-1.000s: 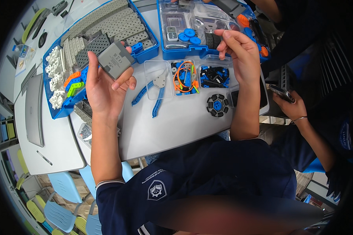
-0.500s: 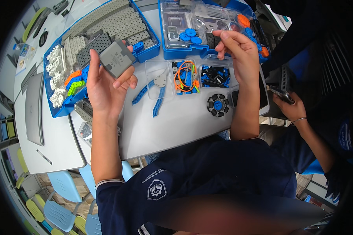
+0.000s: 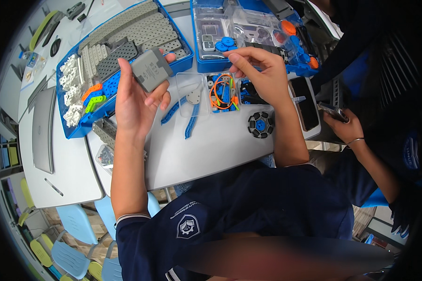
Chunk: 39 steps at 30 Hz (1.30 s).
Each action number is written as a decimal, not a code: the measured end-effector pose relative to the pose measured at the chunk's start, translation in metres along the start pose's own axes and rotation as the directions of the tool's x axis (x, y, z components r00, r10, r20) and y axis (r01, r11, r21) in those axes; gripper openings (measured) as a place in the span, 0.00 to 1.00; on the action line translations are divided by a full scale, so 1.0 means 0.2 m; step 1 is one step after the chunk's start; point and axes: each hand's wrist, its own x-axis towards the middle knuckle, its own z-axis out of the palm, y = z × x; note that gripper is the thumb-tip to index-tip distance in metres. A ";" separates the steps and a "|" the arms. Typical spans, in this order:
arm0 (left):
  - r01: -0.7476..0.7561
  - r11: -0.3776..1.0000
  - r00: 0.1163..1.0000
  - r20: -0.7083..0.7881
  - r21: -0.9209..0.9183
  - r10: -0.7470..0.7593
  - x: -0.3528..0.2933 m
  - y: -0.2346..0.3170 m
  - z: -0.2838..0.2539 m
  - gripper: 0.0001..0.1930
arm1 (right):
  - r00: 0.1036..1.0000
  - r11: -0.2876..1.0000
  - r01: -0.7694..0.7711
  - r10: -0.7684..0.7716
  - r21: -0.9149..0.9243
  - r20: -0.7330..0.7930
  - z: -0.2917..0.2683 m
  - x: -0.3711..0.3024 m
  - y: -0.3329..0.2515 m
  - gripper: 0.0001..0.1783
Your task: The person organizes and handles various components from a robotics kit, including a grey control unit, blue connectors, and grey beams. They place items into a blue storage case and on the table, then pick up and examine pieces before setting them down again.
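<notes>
My left hand (image 3: pixel 138 105) holds a grey rectangular battery pack (image 3: pixel 151 70), its printed face turned up, thumb on one side and fingers curled around the other. It is raised in front of the left blue box (image 3: pixel 79 130) of perforated grey beams and plates. Over the front edge of the right blue box (image 3: pixel 211 66), my right hand (image 3: pixel 262 72) is curled with thumb and forefinger together; anything between them is too small or hidden to make out. Blue-handled pliers (image 3: pixel 191 119) lie on the table, partly under a clear lid (image 3: pixel 185 82). A black omni wheel (image 3: pixel 260 124) with blue hub lies below my right hand.
Small clear trays hold an orange cable (image 3: pixel 215 96) and black pins (image 3: pixel 249 93). Blue gears (image 3: pixel 226 44) sit in the right box. A phone (image 3: pixel 303 103) lies by my right forearm. A co-worker's hand (image 3: pixel 346 125) holds another device at right. A laptop (image 3: pixel 43 131) stands left.
My right hand has moved left and down from above the right box's parts toward its front edge. My left hand, still holding the battery pack, has shifted slightly right.
</notes>
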 end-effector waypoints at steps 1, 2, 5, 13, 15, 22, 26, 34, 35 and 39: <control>-0.009 1.000 1.000 -0.009 -0.003 0.009 0.00 0.00 0.00 0.40 | 1.000 1.000 -0.026 0.026 0.002 0.001 0.00 0.00 0.00 0.12; -0.007 1.000 1.000 -0.026 0.010 0.007 0.00 0.00 0.00 0.40 | 1.000 0.999 -0.030 0.030 0.014 0.006 0.00 0.00 0.01 0.12; -0.011 1.000 0.999 -0.037 0.026 0.012 0.00 0.00 0.00 0.40 | 0.999 0.998 -0.042 0.042 0.044 0.013 -0.01 0.00 0.02 0.12; -0.018 1.000 0.999 -0.051 0.000 0.018 0.00 0.00 0.00 0.40 | 0.998 0.999 -0.045 0.045 0.012 0.032 0.00 0.00 0.04 0.11; -0.019 1.000 0.998 -0.068 0.002 0.019 0.00 0.00 0.00 0.40 | 0.999 0.999 -0.030 0.030 0.013 0.032 0.00 0.00 0.05 0.11; -0.032 0.999 0.996 -0.084 0.012 0.033 0.00 0.00 0.00 0.40 | 0.999 1.000 0.002 -0.001 -0.015 0.051 0.00 -0.01 0.05 0.10; -0.028 1.000 0.996 -0.087 0.013 0.029 0.00 0.00 0.00 0.40 | 0.999 1.000 0.017 -0.016 -0.025 0.051 0.00 0.00 0.05 0.10; -0.026 1.000 0.996 -0.089 0.003 0.026 0.00 0.00 0.00 0.40 | 0.999 0.999 0.024 -0.023 -0.022 0.046 0.00 0.00 0.06 0.10; -0.022 1.000 0.995 -0.095 0.004 0.022 0.00 0.00 0.00 0.40 | 0.999 0.999 0.028 -0.026 -0.029 0.047 0.00 -0.01 0.06 0.10; -0.021 1.000 0.996 -0.086 -0.001 0.021 0.00 0.00 -0.01 0.41 | 0.998 0.998 0.035 -0.032 -0.051 0.056 0.00 -0.01 0.06 0.10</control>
